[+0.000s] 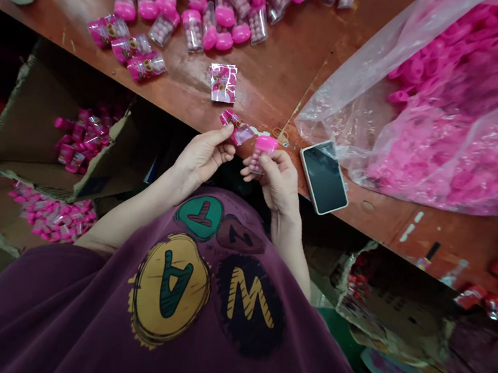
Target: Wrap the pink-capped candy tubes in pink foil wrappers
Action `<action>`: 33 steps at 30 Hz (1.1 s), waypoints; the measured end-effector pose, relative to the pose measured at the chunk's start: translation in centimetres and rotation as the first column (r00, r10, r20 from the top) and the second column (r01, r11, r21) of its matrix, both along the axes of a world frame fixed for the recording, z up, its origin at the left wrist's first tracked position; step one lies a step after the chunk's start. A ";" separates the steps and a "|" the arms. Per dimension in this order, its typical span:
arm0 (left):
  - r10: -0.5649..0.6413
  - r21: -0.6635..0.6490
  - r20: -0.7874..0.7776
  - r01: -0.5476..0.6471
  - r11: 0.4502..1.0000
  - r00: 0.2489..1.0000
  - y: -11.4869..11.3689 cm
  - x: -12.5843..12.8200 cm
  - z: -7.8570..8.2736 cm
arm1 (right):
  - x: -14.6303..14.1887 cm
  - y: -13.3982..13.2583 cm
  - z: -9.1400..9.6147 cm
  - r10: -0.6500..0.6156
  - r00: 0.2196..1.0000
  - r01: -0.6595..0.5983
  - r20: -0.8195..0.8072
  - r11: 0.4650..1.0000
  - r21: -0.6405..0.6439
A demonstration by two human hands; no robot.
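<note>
I have my bare left arm [139, 208] and right arm [293, 251] reaching forward, leaning in. My left grip [201, 154] pinches with thumb [223, 135] and fingers [222, 157]; my right grip [280, 181] does too, close by but apart.

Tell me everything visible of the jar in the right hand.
The jar has a bright pink cap on and a clear, plastic-looking body showing pale pink balls. Pinched in the right hand, which hides part of it, it points cap-end away from the wearer. A printed wrapper is close beside it; contact is unclear.
</note>
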State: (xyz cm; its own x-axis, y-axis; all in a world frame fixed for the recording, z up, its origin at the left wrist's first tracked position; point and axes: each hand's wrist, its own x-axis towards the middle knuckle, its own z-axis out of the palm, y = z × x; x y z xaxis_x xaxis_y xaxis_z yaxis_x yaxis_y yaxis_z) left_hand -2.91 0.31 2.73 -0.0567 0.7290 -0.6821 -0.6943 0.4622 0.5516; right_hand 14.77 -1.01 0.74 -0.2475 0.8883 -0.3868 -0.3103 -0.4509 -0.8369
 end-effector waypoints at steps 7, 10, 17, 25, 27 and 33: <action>0.003 -0.023 -0.057 -0.004 1.000 0.998 -0.3 1.1 -0.6 | -0.8 -1.1 0.0 -0.080 0.992 0.073 0.102 0.995 0.068; -0.011 -0.022 -0.063 0.009 1.000 0.998 -0.4 1.3 -0.5 | -1.2 -1.4 -0.5 -0.090 0.985 0.078 0.146 0.993 0.084; -0.109 0.015 -0.079 0.111 0.994 0.991 -0.5 1.5 -0.6 | -1.8 -1.7 -1.1 -0.108 0.983 0.102 0.150 0.994 0.047; -0.255 0.050 -0.103 0.261 0.964 0.961 -0.5 1.3 0.3 | -1.8 -2.0 -1.2 -0.094 0.971 0.083 0.220 0.995 0.060; -0.259 0.085 -0.091 0.267 0.960 0.962 -0.4 1.3 0.3 | -1.8 -2.2 -1.4 -0.097 0.954 0.070 0.284 0.992 0.105; -0.318 0.079 -0.046 0.321 0.944 0.947 -0.4 1.2 0.0 | -1.9 -2.3 -1.2 -0.071 0.965 0.036 0.251 0.989 0.141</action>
